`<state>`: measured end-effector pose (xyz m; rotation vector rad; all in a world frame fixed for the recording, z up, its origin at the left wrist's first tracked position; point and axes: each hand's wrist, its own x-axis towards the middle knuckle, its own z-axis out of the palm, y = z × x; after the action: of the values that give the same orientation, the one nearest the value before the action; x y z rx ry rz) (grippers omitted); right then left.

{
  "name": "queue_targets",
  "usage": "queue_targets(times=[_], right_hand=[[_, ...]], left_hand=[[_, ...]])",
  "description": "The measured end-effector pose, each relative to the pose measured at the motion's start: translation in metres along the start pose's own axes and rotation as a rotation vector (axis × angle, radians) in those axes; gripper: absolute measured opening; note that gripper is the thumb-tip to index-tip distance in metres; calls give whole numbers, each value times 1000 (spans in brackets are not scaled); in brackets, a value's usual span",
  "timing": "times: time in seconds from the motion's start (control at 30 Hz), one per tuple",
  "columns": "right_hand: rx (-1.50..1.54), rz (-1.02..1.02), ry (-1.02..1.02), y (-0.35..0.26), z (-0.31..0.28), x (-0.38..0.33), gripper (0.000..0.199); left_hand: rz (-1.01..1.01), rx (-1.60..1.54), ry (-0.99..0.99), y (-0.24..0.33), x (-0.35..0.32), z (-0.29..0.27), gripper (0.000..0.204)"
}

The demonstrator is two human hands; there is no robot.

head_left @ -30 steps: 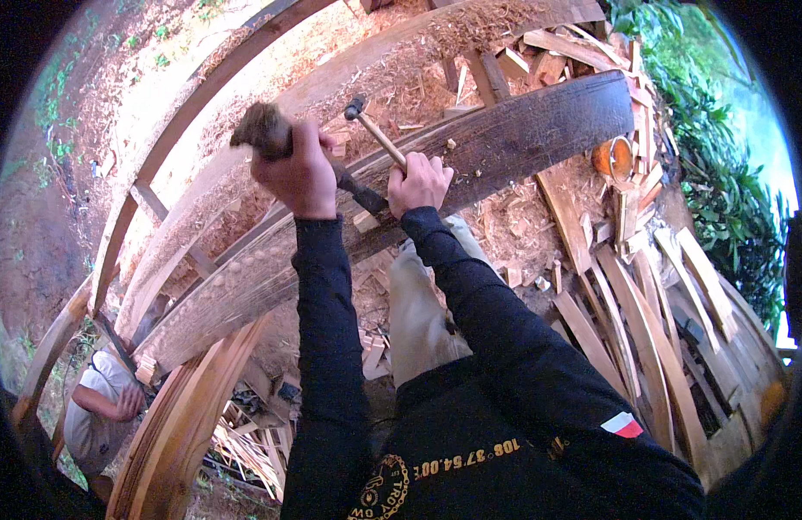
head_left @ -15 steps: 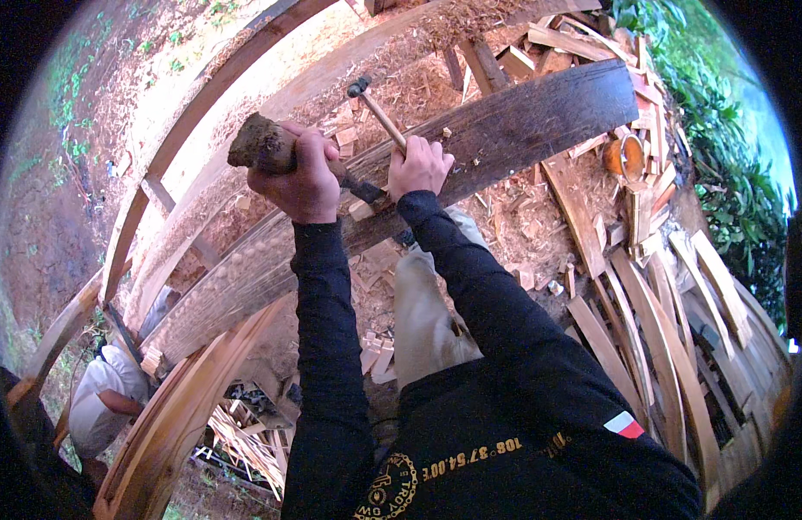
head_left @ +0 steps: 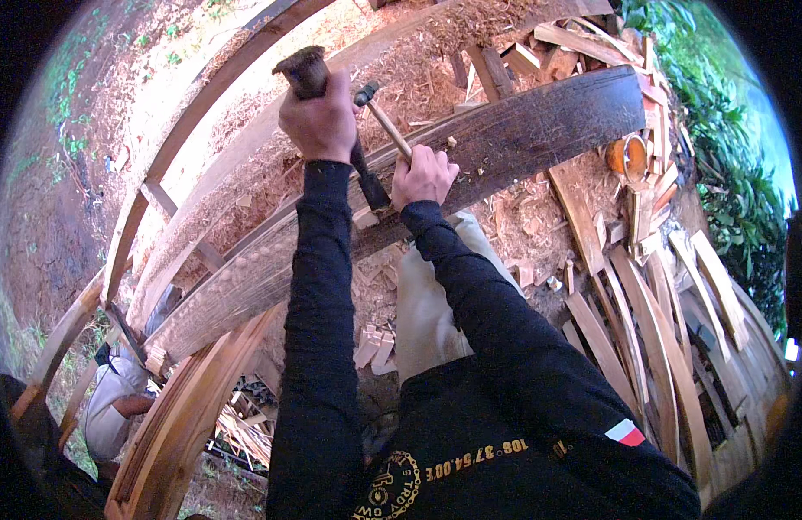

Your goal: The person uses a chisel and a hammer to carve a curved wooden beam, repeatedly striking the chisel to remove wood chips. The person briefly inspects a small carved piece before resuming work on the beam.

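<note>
My left hand (head_left: 321, 124) is closed round the thick, dark wooden handle of a chisel (head_left: 372, 184). Its flared, battered top sticks up past my fist, and the dark metal blade slants down to the plank's near edge. A pale fresh-cut patch (head_left: 364, 218) lies just beside the blade's tip. My right hand (head_left: 423, 176) grips a hammer (head_left: 387, 126) with a light wooden handle; its small dark head points up and left, close to my left hand. Both hands are over a long, curved, weathered plank (head_left: 548, 117), with a few wood chips on it.
Another curved timber (head_left: 193, 104) runs along the far left. Offcuts and long boards (head_left: 661, 347) are piled at the right, near an orange-brown round container (head_left: 627, 158). Stacked curved planks (head_left: 184, 407) stand at lower left, beside another person in light clothing (head_left: 115, 399). Shavings cover the ground.
My left hand has moved up and right, and the chisel now stands more upright, with more of its blade showing. The hammer in my right hand has shifted only slightly.
</note>
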<state>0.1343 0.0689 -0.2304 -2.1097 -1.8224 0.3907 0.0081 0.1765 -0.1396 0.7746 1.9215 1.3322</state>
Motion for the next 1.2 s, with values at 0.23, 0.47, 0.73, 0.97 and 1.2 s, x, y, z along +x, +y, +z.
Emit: queue_targets(times=[0.23, 0.47, 0.73, 0.97, 1.2], right_hand=[[4, -64, 3, -2, 3, -2, 20], [53, -27, 27, 0, -4, -1, 15], [422, 198, -143, -3, -24, 11, 30], [470, -30, -216, 24, -56, -10, 44], [441, -109, -166, 25, -45, -27, 54]], left_hand=[[-355, 159, -63, -43, 61, 4, 24], [-155, -391, 232, -2, 5, -78, 18], [106, -403, 422, 26, -73, -128, 16], [306, -502, 358, 38, -109, -107, 11], [375, -422, 222, 35, -115, -90, 10]])
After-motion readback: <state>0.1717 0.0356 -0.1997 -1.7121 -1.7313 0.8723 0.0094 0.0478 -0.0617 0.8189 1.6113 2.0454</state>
